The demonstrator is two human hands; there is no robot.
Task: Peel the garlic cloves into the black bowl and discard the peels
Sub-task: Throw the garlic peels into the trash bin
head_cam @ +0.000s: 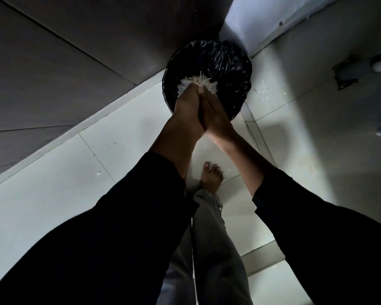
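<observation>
My left hand (pixel 188 106) and my right hand (pixel 216 113) are pressed side by side, cupped together around a heap of pale garlic peels (pixel 196 83). The peels stick out past my fingertips, directly above the open mouth of a round bin lined with a black plastic bag (pixel 224 62). The bin stands on the floor in a corner. My fingers are hidden behind the backs of my hands. The black bowl and the garlic cloves are not in view.
A dark cabinet face (pixel 64 62) runs along the left, beside the bin. Pale tiled floor (pixel 306 117) spreads to the right, with small scraps near the bin (pixel 262 91). My bare foot (pixel 211 175) stands below my hands. A pipe fitting (pixel 348 73) sits at far right.
</observation>
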